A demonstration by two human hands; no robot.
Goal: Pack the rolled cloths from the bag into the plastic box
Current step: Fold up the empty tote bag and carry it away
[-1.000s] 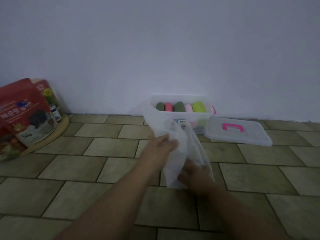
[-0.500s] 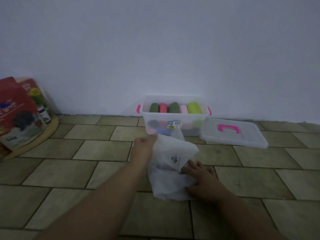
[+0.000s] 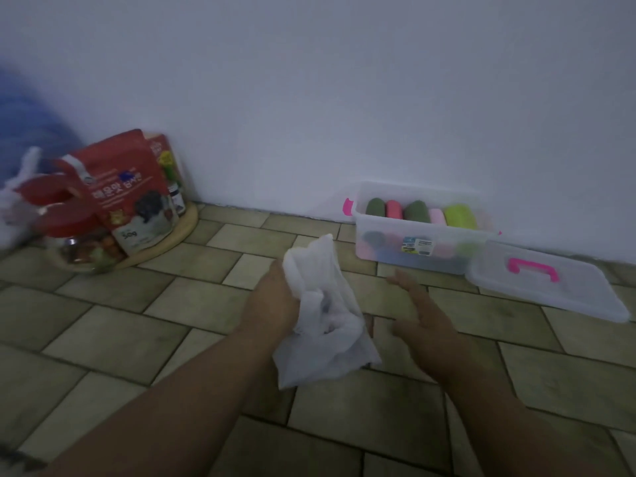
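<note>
Bag (image 3: 323, 339) has been released by the right grip (image 3: 425, 318) since the prior frame and is held bunched in the left grip (image 3: 275, 304), fingers curled round it, front-left of the plastic box (image 3: 378, 256). Right grip is spread, empty, before the box. Rolled cloths (image 3: 418, 211) are packed inside it.

Red pouch (image 3: 127, 187) stood on round wooden tray (image 3: 187, 225) against white wall (image 3: 344, 80). Red-lidded glass jar (image 3: 82, 253) sat just beside pouch. Tiled floor (image 3: 103, 332) lay beneath. Blue blur at far left.
</note>
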